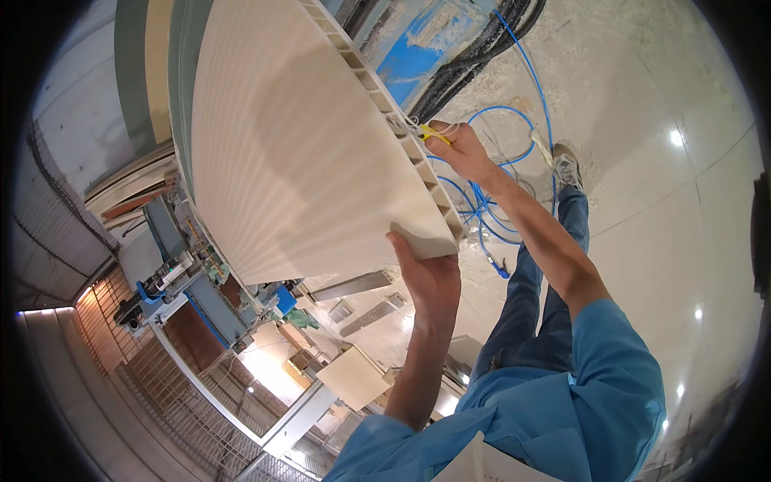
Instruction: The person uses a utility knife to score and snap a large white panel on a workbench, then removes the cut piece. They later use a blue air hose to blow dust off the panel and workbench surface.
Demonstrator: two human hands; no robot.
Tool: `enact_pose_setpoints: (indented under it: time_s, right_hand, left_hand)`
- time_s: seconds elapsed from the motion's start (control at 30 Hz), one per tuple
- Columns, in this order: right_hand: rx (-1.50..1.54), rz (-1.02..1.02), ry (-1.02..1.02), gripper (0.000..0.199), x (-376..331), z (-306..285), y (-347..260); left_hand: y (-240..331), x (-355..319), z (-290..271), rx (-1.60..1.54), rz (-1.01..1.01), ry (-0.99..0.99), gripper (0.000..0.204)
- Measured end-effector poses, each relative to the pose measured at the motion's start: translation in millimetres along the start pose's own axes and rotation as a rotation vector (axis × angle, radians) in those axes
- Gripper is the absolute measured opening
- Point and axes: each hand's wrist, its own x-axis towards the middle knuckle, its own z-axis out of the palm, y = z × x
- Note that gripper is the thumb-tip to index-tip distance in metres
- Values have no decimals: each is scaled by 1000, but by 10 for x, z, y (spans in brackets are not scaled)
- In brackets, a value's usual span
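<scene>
The left hand (426, 269) grips the near corner of the cream hollow-core panel (297, 145), which is held up over the floor (658, 209). The right hand (462, 149), closed around a yellow tool (431, 133), works at the panel's cellular edge. A blue hose (498, 173) lies coiled below that edge.

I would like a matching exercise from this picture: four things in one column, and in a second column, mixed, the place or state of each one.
Things:
1. left hand
2. right hand
3. blue hose
4. cream ribbed panel

Places or states:
A. lies in loops on the dusty floor
B. grips the near corner of the panel
C. held up on edge, its hollow cells showing along the cut end
D. holds a small yellow tool against the panel's cut end

Pairs: 1-B, 2-D, 3-A, 4-C
</scene>
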Motion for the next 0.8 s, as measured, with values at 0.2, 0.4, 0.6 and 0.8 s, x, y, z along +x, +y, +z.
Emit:
enact_pose_setpoints:
  time_s: [0.2,0.4,0.6,0.8]
  right_hand:
    - [92,-40,25,30,-297,104,50]
    - [210,13,46,22,-522,248,41]
    - [255,-8,23,38,-698,282,3]
    - [213,27,43,28,-697,329,97]
  left_hand:
    - [-105,-295,-280,29,-34,113,54]
    - [-147,-485,-534,43,-44,119,55]
    - [-184,-616,-770,50,-71,103,54]
    - [-233,-741,-920,58,-61,172,58]
